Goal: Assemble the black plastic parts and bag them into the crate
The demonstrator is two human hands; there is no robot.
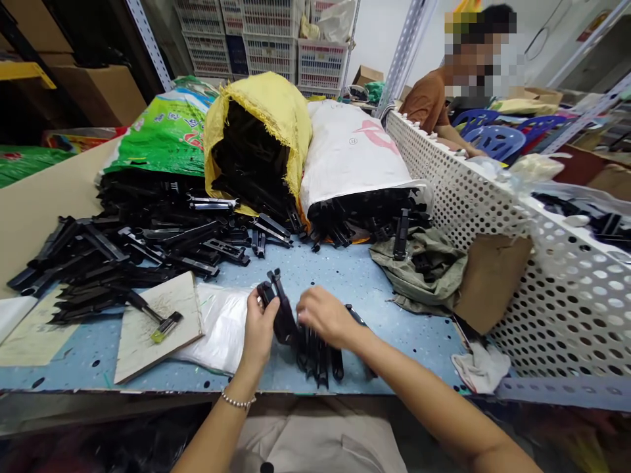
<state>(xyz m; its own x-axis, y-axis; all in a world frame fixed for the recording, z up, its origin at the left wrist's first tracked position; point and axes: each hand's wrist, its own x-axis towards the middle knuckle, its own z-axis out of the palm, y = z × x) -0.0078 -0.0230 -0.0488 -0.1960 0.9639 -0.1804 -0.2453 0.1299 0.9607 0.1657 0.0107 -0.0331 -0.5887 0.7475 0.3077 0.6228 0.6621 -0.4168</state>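
Note:
My left hand (261, 322) is closed around long black plastic parts (283, 318), tilted up above the blue tabletop (394, 335). My right hand (323, 316) is just right of them, back of the hand up, fingers curled inward and slightly blurred. Whatever its fingertips may pinch is hidden. Below both hands, several more black plastic parts (321, 364) lie side by side near the table's front edge. Another part sticks out from behind my right wrist.
A heap of black parts (98, 263) spreads at left, before green (158, 131), yellow (276, 98) and white (350, 148) sacks. A brush (160, 322) lies on a board (133, 355) beside clear plastic bags (221, 328). At right stands a perforated metal panel (468, 197); a person sits beyond it.

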